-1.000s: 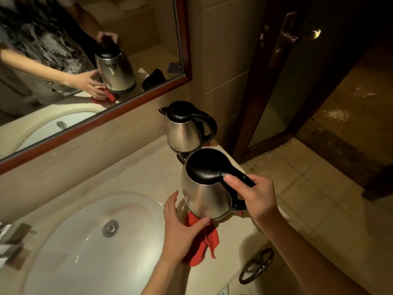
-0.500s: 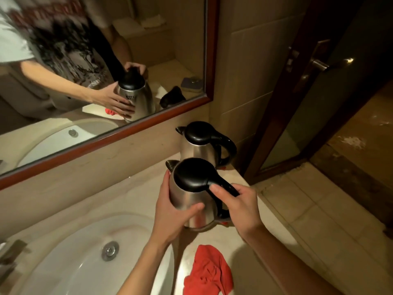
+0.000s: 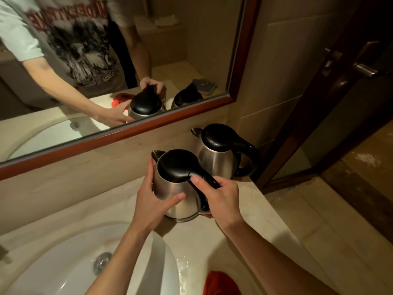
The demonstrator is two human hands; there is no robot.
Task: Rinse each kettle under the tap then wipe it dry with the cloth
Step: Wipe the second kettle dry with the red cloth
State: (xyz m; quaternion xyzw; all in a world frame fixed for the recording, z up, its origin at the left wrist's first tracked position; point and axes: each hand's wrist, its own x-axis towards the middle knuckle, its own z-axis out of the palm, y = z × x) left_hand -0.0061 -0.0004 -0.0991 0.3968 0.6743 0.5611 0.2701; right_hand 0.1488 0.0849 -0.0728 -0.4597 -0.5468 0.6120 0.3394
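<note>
Bathroom surface [image 3: 244, 237]: right hand [image 3: 221, 196] grips kettle [image 3: 176, 188] handle, left hand [image 3: 153, 201] cups its body; upright kettle sits between them, cloth [image 3: 221, 284] nearer the right wrist.

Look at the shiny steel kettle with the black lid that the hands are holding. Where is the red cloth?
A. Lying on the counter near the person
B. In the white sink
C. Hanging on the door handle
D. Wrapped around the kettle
A: the red cloth lies on the pale stone counter at the bottom edge of the view, apart from the held steel kettle and both hands.
</note>
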